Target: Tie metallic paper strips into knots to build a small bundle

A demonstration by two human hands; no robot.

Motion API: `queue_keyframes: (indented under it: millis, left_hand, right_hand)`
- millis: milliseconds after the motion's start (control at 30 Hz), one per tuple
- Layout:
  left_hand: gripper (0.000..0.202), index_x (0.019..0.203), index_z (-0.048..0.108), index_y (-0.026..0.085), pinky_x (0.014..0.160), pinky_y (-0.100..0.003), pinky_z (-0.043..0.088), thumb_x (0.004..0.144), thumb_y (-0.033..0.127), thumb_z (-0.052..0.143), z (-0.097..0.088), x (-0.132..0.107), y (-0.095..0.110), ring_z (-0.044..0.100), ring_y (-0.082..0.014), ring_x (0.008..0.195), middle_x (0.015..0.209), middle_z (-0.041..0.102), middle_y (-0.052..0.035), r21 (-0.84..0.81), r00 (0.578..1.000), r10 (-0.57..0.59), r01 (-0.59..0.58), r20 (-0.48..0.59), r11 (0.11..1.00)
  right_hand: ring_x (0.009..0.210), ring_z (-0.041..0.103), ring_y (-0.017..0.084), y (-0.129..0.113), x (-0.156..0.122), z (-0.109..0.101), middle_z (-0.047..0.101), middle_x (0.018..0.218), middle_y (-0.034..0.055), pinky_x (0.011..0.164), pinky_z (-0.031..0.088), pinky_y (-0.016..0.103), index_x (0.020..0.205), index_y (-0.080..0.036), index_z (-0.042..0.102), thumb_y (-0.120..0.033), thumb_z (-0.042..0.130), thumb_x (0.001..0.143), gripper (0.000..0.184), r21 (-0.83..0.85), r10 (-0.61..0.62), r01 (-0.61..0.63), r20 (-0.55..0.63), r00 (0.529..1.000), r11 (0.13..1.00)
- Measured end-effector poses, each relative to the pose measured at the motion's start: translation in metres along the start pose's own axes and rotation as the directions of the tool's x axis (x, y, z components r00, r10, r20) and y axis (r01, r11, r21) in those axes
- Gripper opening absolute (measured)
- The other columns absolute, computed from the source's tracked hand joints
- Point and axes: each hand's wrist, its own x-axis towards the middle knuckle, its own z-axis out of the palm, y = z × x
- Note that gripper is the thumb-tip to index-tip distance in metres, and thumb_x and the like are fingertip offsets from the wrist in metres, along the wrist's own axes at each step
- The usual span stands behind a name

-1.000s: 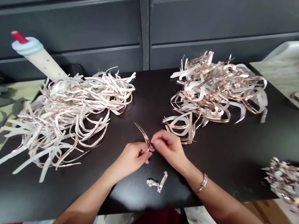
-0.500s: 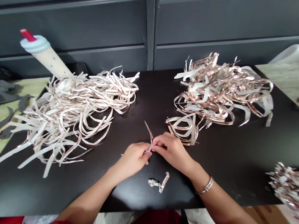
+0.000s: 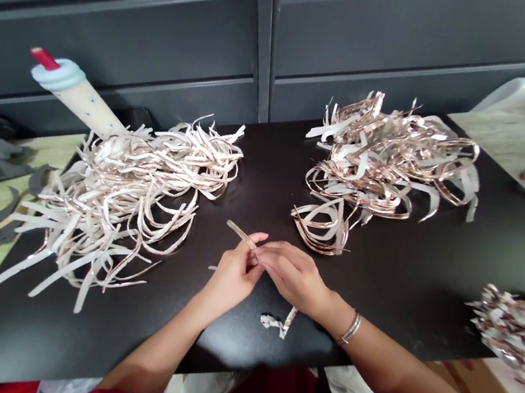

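Note:
A thin shiny strip (image 3: 241, 234) with a pale face is pinched between my two hands above the black table. My left hand (image 3: 234, 274) is closed on it, thumb and index finger together, and one end of the strip sticks out to the upper left. My right hand (image 3: 293, 273) touches the left fingertips and is closed on the same strip; the part between the fingers is hidden. Below the right hand lies a small crumpled scrap (image 3: 275, 323) of the same material. Another short strip end pokes out left of my left hand.
Tangled white strips (image 3: 136, 188) lie on the table's left. Rose-gold and white strips (image 3: 391, 158) are heaped at the back right. Small shiny scraps (image 3: 523, 330) are piled at the right edge. A pale cup-shaped tube (image 3: 81, 98) with a red top stands behind the left heap.
The strip's free end has swung from upright to the upper left. My right hand has turned flatter and moved slightly down, now partly covering the crumpled scrap.

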Motion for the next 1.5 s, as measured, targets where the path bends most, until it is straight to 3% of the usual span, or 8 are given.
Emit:
queue_keyframes:
  millis: [100,300,500,800,933,1167,1367,1500]
  left_hand:
    - [0.046,0.124,0.049,0.017,0.067,-0.023,0.049,0.079,0.011,0.052,-0.002,0.001,-0.003,0.063,-0.0125,0.068,0.079,0.068,-0.0003,-0.066,0.999,-0.01,0.012,0.032,0.998]
    - [0.045,0.123,0.048,0.013,0.068,-0.029,0.053,0.078,0.016,0.057,-0.011,0.002,-0.01,0.067,-0.0166,0.068,0.071,0.068,-0.0013,-0.308,0.934,-0.034,0.151,0.356,0.939]
    - [0.063,0.132,0.04,0.016,0.075,-0.027,0.051,0.074,0.015,0.063,-0.007,0.006,-0.009,0.067,-0.0143,0.078,0.085,0.07,-0.002,-0.439,0.992,-0.088,0.119,0.091,0.891]
    - [0.049,0.115,0.049,0.016,0.07,-0.027,0.052,0.071,0.021,0.069,-0.015,0.007,-0.006,0.069,-0.016,0.07,0.076,0.067,-0.0009,-0.59,0.966,-0.086,0.218,0.242,0.777]
    - [0.043,0.111,0.051,0.015,0.06,-0.025,0.051,0.077,0.038,0.065,-0.012,0.008,-0.003,0.068,-0.0151,0.061,0.072,0.065,-0.0009,-0.538,0.972,-0.169,0.231,0.162,0.81]
    - [0.041,0.11,0.056,0.014,0.073,-0.029,0.054,0.076,0.037,0.064,-0.012,0.009,-0.009,0.069,-0.0171,0.076,0.088,0.068,-0.0066,-0.608,0.98,-0.171,0.196,0.1,0.77]
    - [0.022,0.097,0.058,0.016,0.047,-0.019,0.044,0.084,0.033,0.053,-0.015,0.009,-0.007,0.055,-0.0072,0.045,0.065,0.062,0.0024,-0.283,0.992,-0.092,0.065,-0.082,0.957]
    - [0.012,0.086,0.057,0.017,0.046,-0.018,0.043,0.086,0.027,0.05,-0.016,0.008,-0.008,0.054,-0.0061,0.042,0.064,0.062,0.0043,-0.138,0.987,-0.046,0.024,-0.157,0.99]
  right_hand:
    - [0.093,0.063,0.018,0.0,0.0,-0.005,0.067,0.096,0.0071,0.083,0.055,0.037,0.109,-0.02,0.054,-0.006,0.045,0.089,0.026,-0.023,0.028,-0.028,0.004,1.0,0.999]
    - [0.092,0.065,0.017,0.001,-0.005,-0.008,0.066,0.105,0.0073,0.078,0.056,0.032,0.115,-0.022,0.05,-0.008,0.043,0.089,0.03,0.038,0.18,-0.183,0.085,0.98,0.982]
    - [0.098,0.063,0.018,-0.001,-0.003,-0.001,0.064,0.108,0.0088,0.083,0.054,0.034,0.118,-0.022,0.047,-0.009,0.045,0.088,0.033,0.07,0.184,-0.19,0.085,0.979,0.979]
    - [0.098,0.065,0.015,0.005,-0.001,-0.016,0.059,0.115,0.01,0.077,0.057,0.026,0.123,-0.019,0.039,0.0,0.036,0.081,0.046,0.205,0.25,-0.274,0.133,0.959,0.94]
    - [0.113,0.058,0.02,0.004,-0.002,-0.012,0.053,0.125,0.0137,0.088,0.055,0.036,0.128,-0.019,0.036,0.001,0.038,0.078,0.053,0.185,0.184,-0.211,0.151,0.971,0.96]
    - [0.112,0.057,0.022,0.001,-0.003,-0.017,0.052,0.127,0.0145,0.089,0.054,0.04,0.134,-0.017,0.03,0.005,0.034,0.072,0.066,0.106,0.175,-0.209,0.266,0.948,0.972]
    - [0.12,0.051,0.023,0.0,-0.003,-0.018,0.047,0.131,0.0149,0.093,0.052,0.042,0.136,-0.016,0.028,0.005,0.034,0.069,0.071,0.155,0.192,-0.246,0.296,0.936,0.957]
    - [0.12,0.052,0.02,-0.002,0.004,-0.025,0.047,0.133,0.013,0.094,0.052,0.038,0.135,-0.017,0.031,0.007,0.032,0.069,0.07,0.183,0.168,-0.231,0.306,0.937,0.956]
